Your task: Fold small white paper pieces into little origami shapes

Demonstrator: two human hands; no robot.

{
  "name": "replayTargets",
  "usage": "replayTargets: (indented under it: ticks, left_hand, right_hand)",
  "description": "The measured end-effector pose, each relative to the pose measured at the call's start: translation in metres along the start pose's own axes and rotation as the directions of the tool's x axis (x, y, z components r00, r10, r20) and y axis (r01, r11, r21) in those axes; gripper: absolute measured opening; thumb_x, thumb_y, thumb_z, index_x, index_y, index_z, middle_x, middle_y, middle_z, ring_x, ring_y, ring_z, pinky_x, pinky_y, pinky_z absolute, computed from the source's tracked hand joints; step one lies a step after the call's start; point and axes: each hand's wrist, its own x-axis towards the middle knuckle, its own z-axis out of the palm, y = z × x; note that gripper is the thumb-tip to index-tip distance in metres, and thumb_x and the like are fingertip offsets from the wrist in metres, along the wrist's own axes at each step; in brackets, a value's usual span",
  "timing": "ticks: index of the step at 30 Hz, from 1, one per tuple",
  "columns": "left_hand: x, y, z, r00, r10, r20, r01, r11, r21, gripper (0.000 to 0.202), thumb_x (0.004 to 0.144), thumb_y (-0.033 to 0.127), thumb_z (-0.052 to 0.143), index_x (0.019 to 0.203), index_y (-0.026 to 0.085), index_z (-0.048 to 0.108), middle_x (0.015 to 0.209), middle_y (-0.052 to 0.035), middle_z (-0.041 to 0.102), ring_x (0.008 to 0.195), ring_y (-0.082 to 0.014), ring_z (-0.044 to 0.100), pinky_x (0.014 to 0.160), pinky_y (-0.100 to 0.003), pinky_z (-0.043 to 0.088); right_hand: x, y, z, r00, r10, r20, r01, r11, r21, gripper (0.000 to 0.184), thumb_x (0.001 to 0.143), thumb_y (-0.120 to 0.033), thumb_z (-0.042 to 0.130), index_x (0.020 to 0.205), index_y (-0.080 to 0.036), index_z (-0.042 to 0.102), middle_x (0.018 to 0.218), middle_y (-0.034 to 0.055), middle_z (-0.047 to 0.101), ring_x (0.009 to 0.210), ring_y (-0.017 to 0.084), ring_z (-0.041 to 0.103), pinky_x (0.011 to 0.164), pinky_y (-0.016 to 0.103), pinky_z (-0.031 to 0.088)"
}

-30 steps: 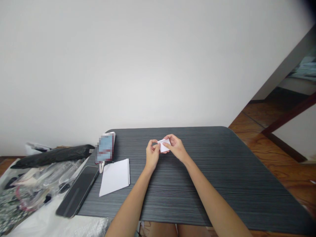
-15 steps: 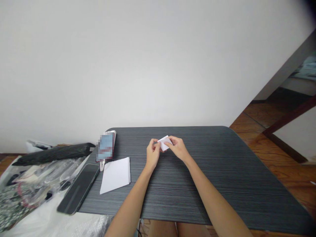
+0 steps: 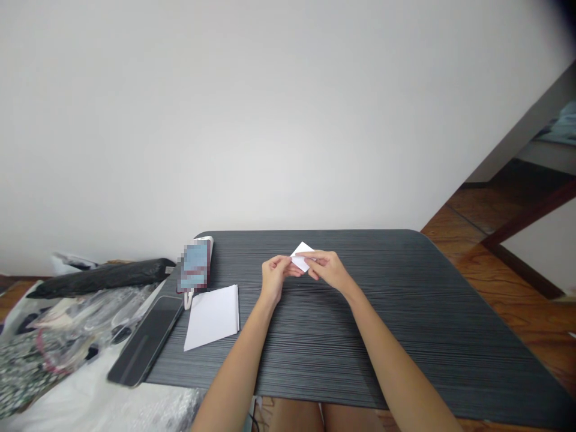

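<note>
A small folded white paper is held just above the middle of a dark striped table. My left hand pinches its left corner with thumb and fingers. My right hand grips its right side, fingers closed over the fold. The paper is tilted, one corner pointing up and away from me. Both forearms reach in from the bottom of the view.
A stack of white paper sheets lies left of my hands. A dark phone rests at the table's left edge, with a blurred card or packet behind it. Clear plastic bags and a long black object lie to the left.
The small paper has turned in my fingers, its corner now pointing up. My hands have shifted slightly, the left a little leftward, the right over the paper's edge.
</note>
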Motion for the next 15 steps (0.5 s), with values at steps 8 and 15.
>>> replayTargets:
  ticks: [8, 15]
  left_hand:
    - [-0.0026, 0.0057, 0.0003, 0.992, -0.081, 0.1, 0.086, 0.996, -0.037, 0.016, 0.065, 0.025, 0.06, 0.063, 0.009, 0.056, 0.054, -0.0078, 0.065, 0.048, -0.0151, 0.061, 0.049, -0.024, 0.048]
    - [-0.0039, 0.0058, 0.0002, 0.988, -0.071, 0.14, 0.067, 0.997, 0.033, 0.016, 0.067, 0.024, 0.059, 0.063, 0.01, 0.055, 0.052, -0.0056, 0.064, 0.047, -0.0165, 0.061, 0.046, -0.024, 0.047]
  right_hand:
    - [-0.0021, -0.005, -0.0052, 0.996, 0.061, 0.063, -0.065, 0.996, 0.066, 0.027, 0.069, -0.024, 0.055, 0.089, -0.011, 0.066, 0.044, -0.0042, 0.045, 0.037, 0.005, 0.037, 0.039, 0.019, 0.026]
    - [-0.0003, -0.0049, -0.0097, 0.995, -0.095, -0.033, 0.089, 0.986, -0.141, 0.017, 0.068, -0.026, 0.06, 0.079, -0.015, 0.066, 0.076, 0.0036, 0.06, 0.064, 0.012, 0.054, 0.057, 0.023, 0.043]
